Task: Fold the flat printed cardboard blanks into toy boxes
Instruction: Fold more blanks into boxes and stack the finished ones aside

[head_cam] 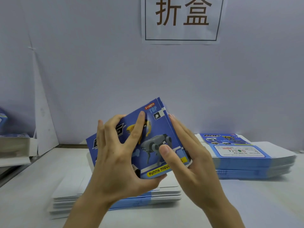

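Note:
A blue printed box blank [154, 129] with robot-dog pictures is held up above the table, tilted, its printed front facing me. My left hand [118, 155] grips its left and lower side, fingers spread over the front and thumb under the bottom edge. My right hand [185, 155] holds the right edge, thumb pressing on the front panel and fingers behind the side. Under my hands lies a stack of flat blanks [118, 193], white side up. A second stack of flat blanks [246, 157], printed side up, sits at the right.
A white table [263, 203] carries everything. A white wall with a paper sign [182, 18] stands close behind. At the far left edge are more cardboard pieces [14, 145] and a leaning white sheet [44, 112].

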`<state>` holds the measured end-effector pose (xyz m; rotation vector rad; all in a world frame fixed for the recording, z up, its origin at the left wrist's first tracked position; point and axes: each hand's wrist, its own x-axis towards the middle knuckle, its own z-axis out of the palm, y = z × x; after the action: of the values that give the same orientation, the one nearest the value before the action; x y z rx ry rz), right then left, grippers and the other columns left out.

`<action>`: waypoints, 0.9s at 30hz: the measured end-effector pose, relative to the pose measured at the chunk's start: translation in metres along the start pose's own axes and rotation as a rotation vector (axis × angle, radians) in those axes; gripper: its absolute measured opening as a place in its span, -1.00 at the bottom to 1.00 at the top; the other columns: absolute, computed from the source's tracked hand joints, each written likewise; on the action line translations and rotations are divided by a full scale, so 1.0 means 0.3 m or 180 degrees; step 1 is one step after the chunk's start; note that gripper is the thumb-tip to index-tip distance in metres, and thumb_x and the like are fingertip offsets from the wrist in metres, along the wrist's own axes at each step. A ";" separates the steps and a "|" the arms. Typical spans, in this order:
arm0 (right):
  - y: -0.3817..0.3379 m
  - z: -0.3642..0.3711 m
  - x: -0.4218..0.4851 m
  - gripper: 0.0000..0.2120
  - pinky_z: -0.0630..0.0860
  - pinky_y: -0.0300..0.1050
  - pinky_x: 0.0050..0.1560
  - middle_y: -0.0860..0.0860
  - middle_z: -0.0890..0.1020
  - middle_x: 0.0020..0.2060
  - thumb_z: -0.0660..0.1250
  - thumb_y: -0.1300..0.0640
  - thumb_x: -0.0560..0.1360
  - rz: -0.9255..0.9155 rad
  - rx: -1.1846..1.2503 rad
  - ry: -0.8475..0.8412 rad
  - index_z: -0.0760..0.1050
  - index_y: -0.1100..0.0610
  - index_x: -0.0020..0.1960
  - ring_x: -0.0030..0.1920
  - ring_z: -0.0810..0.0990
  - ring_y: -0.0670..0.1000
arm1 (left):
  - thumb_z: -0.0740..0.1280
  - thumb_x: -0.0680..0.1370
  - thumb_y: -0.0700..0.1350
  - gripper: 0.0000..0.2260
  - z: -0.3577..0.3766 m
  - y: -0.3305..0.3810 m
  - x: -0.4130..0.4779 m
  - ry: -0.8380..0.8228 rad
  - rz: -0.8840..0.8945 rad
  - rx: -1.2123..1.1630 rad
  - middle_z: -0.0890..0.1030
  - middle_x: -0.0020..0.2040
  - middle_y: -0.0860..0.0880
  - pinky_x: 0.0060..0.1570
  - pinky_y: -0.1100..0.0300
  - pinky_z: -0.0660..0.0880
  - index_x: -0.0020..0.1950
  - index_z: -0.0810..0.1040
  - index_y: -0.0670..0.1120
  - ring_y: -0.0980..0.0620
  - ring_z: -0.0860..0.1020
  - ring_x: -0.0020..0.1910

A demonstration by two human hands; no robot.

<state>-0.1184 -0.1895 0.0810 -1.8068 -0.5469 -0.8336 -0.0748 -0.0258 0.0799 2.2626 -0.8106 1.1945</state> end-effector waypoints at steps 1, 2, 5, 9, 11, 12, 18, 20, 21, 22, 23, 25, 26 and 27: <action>-0.001 -0.002 -0.001 -0.46 0.46 -0.32 0.21 -0.21 0.39 0.40 0.30 -0.10 0.50 -0.0039 -0.0076 0.0008 0.30 -0.13 0.46 0.42 0.35 -0.14 | 0.36 0.23 0.38 -0.02 0.001 0.002 -0.001 0.0001 -0.0007 -0.0072 0.30 0.28 -0.25 0.18 -0.39 0.35 0.52 0.22 -0.09 -0.14 0.29 0.27; -0.001 -0.003 -0.001 -0.47 0.48 -0.32 0.19 -0.22 0.38 0.40 0.31 -0.09 0.51 -0.0062 -0.0124 0.0011 0.30 -0.14 0.46 0.42 0.34 -0.13 | 0.36 0.23 0.37 -0.03 0.002 0.004 -0.001 0.0004 -0.0010 -0.0123 0.30 0.28 -0.24 0.18 -0.39 0.35 0.52 0.20 -0.07 -0.14 0.29 0.27; 0.000 -0.004 -0.003 -0.50 0.47 -0.45 0.08 -0.18 0.41 0.38 0.30 0.00 0.52 -0.0161 -0.0195 0.0075 0.32 -0.12 0.44 0.39 0.37 -0.16 | 0.37 0.23 0.36 -0.02 0.004 0.006 -0.003 -0.0017 -0.0020 -0.0178 0.29 0.28 -0.23 0.19 -0.38 0.35 0.52 0.21 -0.08 -0.12 0.28 0.28; 0.015 -0.001 -0.007 -0.55 0.45 -0.32 0.21 -0.20 0.41 0.36 0.25 -0.02 0.54 -0.0221 -0.0418 0.0121 0.33 -0.10 0.43 0.38 0.37 -0.16 | 0.37 0.22 0.38 -0.01 0.014 0.013 -0.003 0.0007 0.0066 0.0004 0.29 0.28 -0.24 0.22 -0.40 0.30 0.50 0.27 -0.14 -0.13 0.29 0.28; 0.023 0.004 -0.009 -0.51 0.50 -0.10 0.25 -0.23 0.38 0.38 0.25 -0.01 0.54 -0.0120 -0.0316 0.0085 0.30 -0.09 0.46 0.41 0.35 -0.10 | 0.35 0.24 0.39 -0.03 0.016 0.006 -0.001 0.0019 0.0113 0.0083 0.29 0.29 -0.24 0.33 -0.38 0.16 0.51 0.25 -0.10 -0.15 0.29 0.29; 0.026 0.007 -0.010 -0.48 0.52 -0.02 0.23 -0.23 0.36 0.39 0.28 0.02 0.53 -0.0048 -0.0218 0.0009 0.27 -0.09 0.48 0.43 0.33 -0.08 | 0.33 0.24 0.40 -0.03 0.013 -0.004 0.000 0.0000 0.0127 0.0109 0.28 0.30 -0.23 0.40 -0.34 0.06 0.52 0.23 -0.07 -0.16 0.30 0.31; 0.020 0.032 -0.020 -0.36 0.51 -0.30 0.16 -0.33 0.24 0.44 0.33 -0.08 0.48 0.0317 0.0462 -0.0258 0.13 -0.36 0.46 0.44 0.24 -0.25 | 0.34 0.24 0.39 -0.02 -0.010 -0.073 0.000 -0.0232 0.0169 -0.0031 0.24 0.40 -0.18 0.46 -0.30 -0.04 0.54 0.13 0.01 -0.15 0.28 0.41; 0.018 0.025 -0.012 -0.34 0.51 -0.40 0.05 -0.42 0.46 0.25 0.38 -0.01 0.43 0.0567 0.0820 -0.0067 0.18 -0.35 0.41 0.25 0.43 -0.38 | 0.35 0.26 0.37 -0.04 -0.004 -0.080 -0.001 -0.0286 0.0390 -0.0138 0.20 0.45 -0.16 0.43 -0.36 0.02 0.54 0.13 0.00 -0.11 0.21 0.47; 0.026 0.012 -0.005 -0.33 0.52 -0.44 -0.05 -0.42 0.55 0.12 0.41 0.03 0.38 0.0784 0.0989 -0.0001 0.21 -0.31 0.37 0.13 0.53 -0.36 | 0.36 0.28 0.35 -0.06 -0.001 -0.082 0.001 -0.0293 0.0532 -0.0208 0.17 0.47 -0.14 0.42 -0.36 0.05 0.54 0.14 -0.01 -0.11 0.17 0.50; 0.034 0.000 0.002 -0.30 0.52 -0.44 -0.14 -0.38 0.60 0.02 0.43 0.04 0.32 0.0980 0.1072 0.0088 0.23 -0.27 0.37 0.03 0.60 -0.31 | 0.37 0.31 0.34 -0.11 0.003 -0.086 0.002 -0.0243 0.0656 -0.0270 0.16 0.49 -0.13 0.42 -0.34 0.10 0.52 0.17 -0.02 -0.13 0.17 0.51; 0.044 -0.012 0.009 -0.24 0.51 -0.44 -0.20 -0.31 0.63 -0.03 0.44 0.02 0.27 0.1115 0.1099 0.0241 0.22 -0.22 0.40 -0.05 0.64 -0.27 | 0.37 0.35 0.32 -0.16 0.009 -0.089 0.002 -0.0119 0.0732 -0.0299 0.17 0.48 -0.12 0.41 -0.32 0.15 0.50 0.21 -0.04 -0.15 0.19 0.50; 0.068 -0.027 0.016 -0.12 0.49 -0.42 -0.25 -0.21 0.62 -0.07 0.43 0.01 0.23 0.1270 0.1190 0.0692 0.16 -0.15 0.48 -0.13 0.65 -0.24 | 0.37 0.40 0.27 -0.26 0.031 -0.091 -0.002 0.0209 0.0579 -0.0289 0.21 0.43 -0.12 0.41 -0.26 0.21 0.46 0.28 -0.06 -0.14 0.24 0.46; 0.077 -0.026 0.018 -0.09 0.51 -0.36 -0.22 -0.17 0.62 -0.02 0.43 0.02 0.22 0.1321 0.1330 0.0925 0.11 -0.16 0.50 -0.07 0.66 -0.20 | 0.36 0.41 0.25 -0.30 0.045 -0.090 -0.004 0.0338 0.0289 -0.0339 0.21 0.42 -0.12 0.43 -0.17 0.21 0.46 0.30 -0.04 -0.10 0.23 0.46; 0.084 -0.023 0.019 -0.06 0.54 -0.27 -0.17 -0.11 0.62 0.06 0.43 0.05 0.23 0.1371 0.1507 0.1106 0.06 -0.20 0.50 0.02 0.66 -0.10 | 0.34 0.42 0.23 -0.32 0.055 -0.086 -0.003 0.0424 -0.0137 -0.0487 0.19 0.43 -0.11 0.47 0.02 0.18 0.47 0.28 0.01 -0.02 0.19 0.48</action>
<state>-0.0991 -0.2052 0.0713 -1.2434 -0.1029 -0.6320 -0.0482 -0.0173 0.0675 2.0446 -0.7710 1.2066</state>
